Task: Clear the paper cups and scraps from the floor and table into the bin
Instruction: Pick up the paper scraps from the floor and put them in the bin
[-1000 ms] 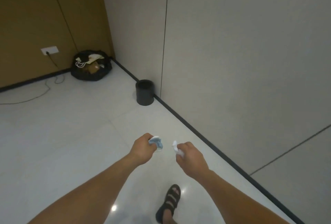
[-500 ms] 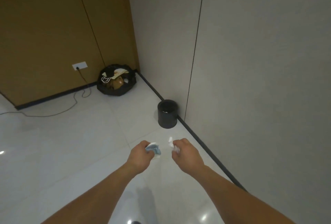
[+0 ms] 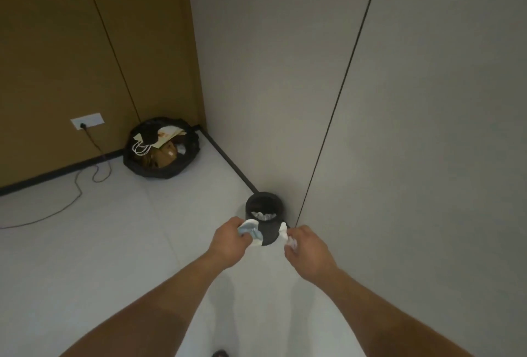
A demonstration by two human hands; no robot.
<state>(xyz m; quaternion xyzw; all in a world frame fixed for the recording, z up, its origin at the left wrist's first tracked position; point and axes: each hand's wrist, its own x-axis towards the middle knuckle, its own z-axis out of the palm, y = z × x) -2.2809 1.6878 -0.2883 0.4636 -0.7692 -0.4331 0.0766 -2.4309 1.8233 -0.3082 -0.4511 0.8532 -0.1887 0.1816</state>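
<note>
Wall socket (image 3: 87, 122) seen far left on brown panel; dark cable (image 3: 79, 192) plugged in, trailed across pale floor (image 3: 114, 242). Black rubbish bag (image 3: 161, 154) set in corner, filled with paper bags and card. Left hand (image 3: 229, 242) curled round crumpled white-and-blue paper cup (image 3: 251, 231), held just left of bin. Black round bin (image 3: 269, 231) stood on floor against grey wall, pale crumpled scraps seen inside. White scrap (image 3: 284, 233) pinched in right hand (image 3: 306, 248), fingers curled, held just right of bin.

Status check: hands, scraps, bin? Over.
Left hand grips crumpled white-blue paper; right hand grips white scrap. Both near the black bin, waste already inside. Nothing between hands and bin.
</note>
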